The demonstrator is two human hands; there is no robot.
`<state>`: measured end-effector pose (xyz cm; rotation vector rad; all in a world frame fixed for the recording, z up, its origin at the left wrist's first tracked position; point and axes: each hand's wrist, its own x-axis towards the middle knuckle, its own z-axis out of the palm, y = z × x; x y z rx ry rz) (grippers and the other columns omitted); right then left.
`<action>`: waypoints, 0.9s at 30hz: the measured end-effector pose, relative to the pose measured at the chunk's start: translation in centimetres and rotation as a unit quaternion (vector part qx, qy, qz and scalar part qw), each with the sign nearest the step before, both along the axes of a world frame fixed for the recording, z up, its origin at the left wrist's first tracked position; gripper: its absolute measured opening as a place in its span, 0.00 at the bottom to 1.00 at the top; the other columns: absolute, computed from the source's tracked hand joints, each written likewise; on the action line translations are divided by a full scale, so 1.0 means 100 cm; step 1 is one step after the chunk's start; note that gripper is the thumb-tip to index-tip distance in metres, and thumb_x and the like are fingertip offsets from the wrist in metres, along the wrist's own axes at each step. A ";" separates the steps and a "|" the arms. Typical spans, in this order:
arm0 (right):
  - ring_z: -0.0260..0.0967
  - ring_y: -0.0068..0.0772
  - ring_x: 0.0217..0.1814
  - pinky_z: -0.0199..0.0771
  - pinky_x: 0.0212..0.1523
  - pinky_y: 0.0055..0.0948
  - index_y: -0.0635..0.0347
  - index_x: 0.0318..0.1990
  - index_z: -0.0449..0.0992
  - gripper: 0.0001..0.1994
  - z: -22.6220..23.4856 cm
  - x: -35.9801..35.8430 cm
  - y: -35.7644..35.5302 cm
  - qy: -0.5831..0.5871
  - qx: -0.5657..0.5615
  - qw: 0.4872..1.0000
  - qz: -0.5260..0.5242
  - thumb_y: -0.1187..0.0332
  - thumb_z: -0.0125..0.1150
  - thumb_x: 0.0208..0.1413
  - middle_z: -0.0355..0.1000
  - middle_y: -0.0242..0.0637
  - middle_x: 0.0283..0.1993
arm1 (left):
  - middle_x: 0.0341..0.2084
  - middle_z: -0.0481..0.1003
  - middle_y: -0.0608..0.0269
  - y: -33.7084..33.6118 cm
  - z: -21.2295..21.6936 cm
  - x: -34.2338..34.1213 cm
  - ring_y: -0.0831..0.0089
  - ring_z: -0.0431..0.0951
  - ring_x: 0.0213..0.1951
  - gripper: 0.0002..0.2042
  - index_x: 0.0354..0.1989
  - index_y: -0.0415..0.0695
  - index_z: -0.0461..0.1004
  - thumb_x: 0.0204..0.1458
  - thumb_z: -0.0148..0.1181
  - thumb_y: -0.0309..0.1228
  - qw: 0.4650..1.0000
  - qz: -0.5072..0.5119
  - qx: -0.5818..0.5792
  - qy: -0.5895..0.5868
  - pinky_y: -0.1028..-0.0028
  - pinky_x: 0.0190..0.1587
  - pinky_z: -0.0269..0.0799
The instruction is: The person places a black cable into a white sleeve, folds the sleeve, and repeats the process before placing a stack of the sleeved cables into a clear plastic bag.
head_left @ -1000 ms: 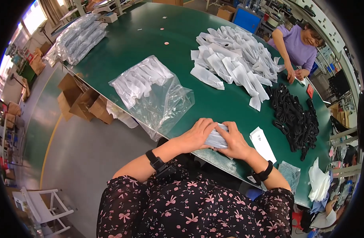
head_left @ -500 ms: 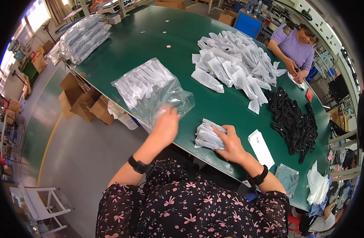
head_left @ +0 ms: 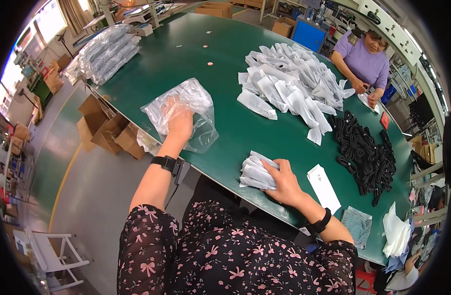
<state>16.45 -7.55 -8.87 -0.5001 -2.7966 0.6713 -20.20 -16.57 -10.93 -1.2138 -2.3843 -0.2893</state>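
- At the near table edge: right hand (head_left: 283, 184), 1, closed round the right end of the bundle (head_left: 255, 170). Thumb over the top; forearm slants up and leftward from lower right.
- Bundle: 1, several white packets side by side, lying on the green table (head_left: 225, 128). Exact count not possible; packets overlap.
- Left of it: left hand (head_left: 180, 123), 1, at the clear bag (head_left: 200, 100). Forearm rises steeply, fingers directed away from the body. Fingers blurred by film; cannot tell whether open, closed or gripping.
- Clear bag: 1, flat near the table's left edge; whitish contents, not countable.
- Wristbands (head_left: 325, 222): 2, black, one per forearm.
- Right of bundle: white card (head_left: 324, 189), 1 showing; striped pouch (head_left: 356, 227), 1.
- Beyond: white pile (head_left: 294, 78), 1, packets too many to count; black cords (head_left: 365, 152), 1 tangled heap near its right end.
- Farther: red piece (head_left: 384, 119), 1; pinkish discs (head_left: 210, 64), 2.
- Across the right side: co-worker (head_left: 365, 61), 1, both hands at one white item (head_left: 369, 102).
- Far left corner: plastic-wrapped stack (head_left: 108, 54), 1.
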 end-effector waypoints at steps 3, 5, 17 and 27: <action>0.59 0.57 0.57 0.71 0.50 0.45 0.52 0.65 0.63 0.43 0.001 -0.002 0.000 0.003 0.000 1.000 0.006 0.67 0.75 0.36 0.58 0.55 0.55 | 0.54 0.69 0.47 0.007 -0.024 -0.022 0.49 0.66 0.55 0.16 0.45 0.33 0.74 0.51 0.53 0.30 0.999 0.007 0.046 0.013 0.51 0.55 0.60; 0.59 0.58 0.56 0.72 0.49 0.46 0.52 0.65 0.63 0.42 -0.001 -0.002 0.000 0.012 0.005 1.000 0.015 0.67 0.75 0.37 0.58 0.56 0.54 | 0.54 0.69 0.47 0.012 -0.043 -0.033 0.49 0.66 0.54 0.16 0.45 0.33 0.74 0.51 0.54 0.30 0.997 0.008 0.068 0.018 0.50 0.55 0.60; 0.59 0.58 0.56 0.72 0.49 0.45 0.51 0.66 0.63 0.43 0.000 -0.001 0.000 0.002 0.006 1.000 0.005 0.67 0.75 0.37 0.58 0.57 0.54 | 0.44 0.73 0.46 0.002 -0.003 0.006 0.47 0.69 0.49 0.12 0.39 0.33 0.75 0.48 0.52 0.25 0.998 0.016 -0.001 -0.064 0.52 0.49 0.65; 0.60 0.56 0.56 0.70 0.51 0.44 0.54 0.65 0.64 0.42 -0.004 0.000 0.004 0.019 -0.029 0.999 -0.011 0.66 0.76 0.37 0.59 0.55 0.55 | 0.34 0.73 0.51 -0.057 0.052 0.082 0.51 0.75 0.38 0.08 0.34 0.41 0.75 0.45 0.62 0.25 0.918 -0.377 0.100 -0.076 0.59 0.41 0.72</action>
